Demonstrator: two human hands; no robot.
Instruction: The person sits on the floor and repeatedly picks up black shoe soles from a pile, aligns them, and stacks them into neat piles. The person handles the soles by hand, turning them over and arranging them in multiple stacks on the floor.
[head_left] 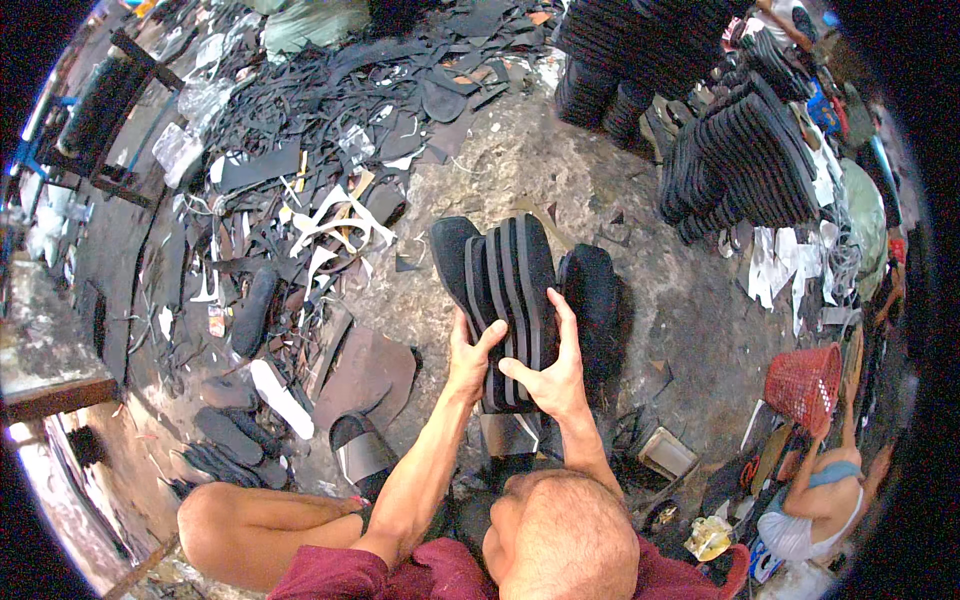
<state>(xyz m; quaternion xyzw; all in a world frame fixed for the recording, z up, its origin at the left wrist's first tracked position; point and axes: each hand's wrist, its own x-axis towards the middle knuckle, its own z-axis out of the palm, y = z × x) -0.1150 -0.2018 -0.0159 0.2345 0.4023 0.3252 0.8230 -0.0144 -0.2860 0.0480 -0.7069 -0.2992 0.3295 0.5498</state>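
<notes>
A small stack of black sandal soles (515, 270) with grey edge stripes stands in front of me, gripped between both hands. My left hand (472, 355) presses its left side, thumb across the striped edges. On the right side my right hand (553, 375) is wrapped round the stack, its thumb also over the edges and its fingers along the outer sole. Just right of them, more black soles (590, 300) rest on the floor, partly hidden by the stack and my hand.
Black offcuts (310, 110) cover the floor at far left. Tall stacks of soles (745, 165) stand at far right. A brown sheet (368, 375) and loose soles (228, 435) lie to my left. At right, another person (815, 505) sits near a red basket (803, 385).
</notes>
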